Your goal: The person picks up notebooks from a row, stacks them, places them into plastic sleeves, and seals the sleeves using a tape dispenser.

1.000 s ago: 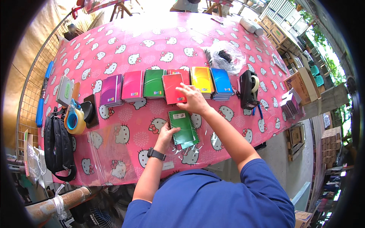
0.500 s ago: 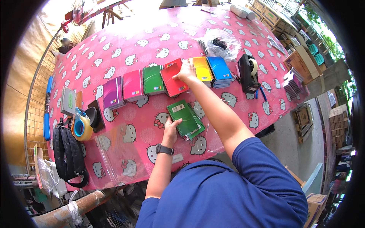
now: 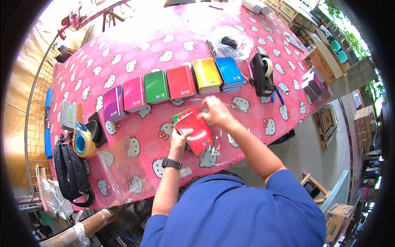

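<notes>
red notebook [image 3: 198,131] diagonal, top seemingly leftward

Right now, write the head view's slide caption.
Left hand holding a red notebook, right hand close by, notebook stacks beyond.

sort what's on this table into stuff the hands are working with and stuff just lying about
Seemingly in use:
- red notebook, held in the left hand, right hand close by
- green notebook partly beneath it
- row of notebook stacks, probably

Apparently lying about:
- black tape dispenser
- black backpack
- tape roll
</notes>
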